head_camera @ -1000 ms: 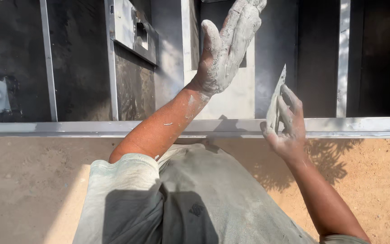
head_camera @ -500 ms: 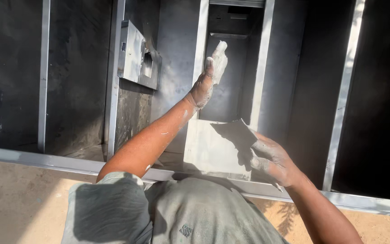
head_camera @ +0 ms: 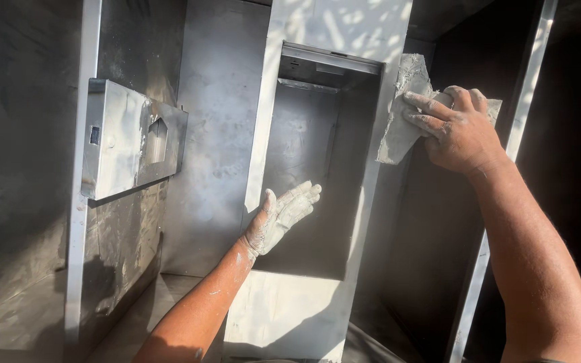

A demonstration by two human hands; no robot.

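inside a tall grey sheet-metal cabinet (head_camera: pixel 223 134) with an open rectangular recess (head_camera: pixel 317 168), the right hand (head_camera: pixel 462 131) presses a dusty grey folded cloth (head_camera: pixel 401 111) against the recess's right edge, while the powder-coated left hand (head_camera: pixel 280 218) hangs open-fingered, holding nothing.

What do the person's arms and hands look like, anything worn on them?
Both forearms are bare, with no sleeves, gloves, watch or rings in view. The left hand is thickly caked in pale grey-white powdery paste, with splashes running down the forearm. The right hand is dusted with the same pale residue, heaviest on its fingers.
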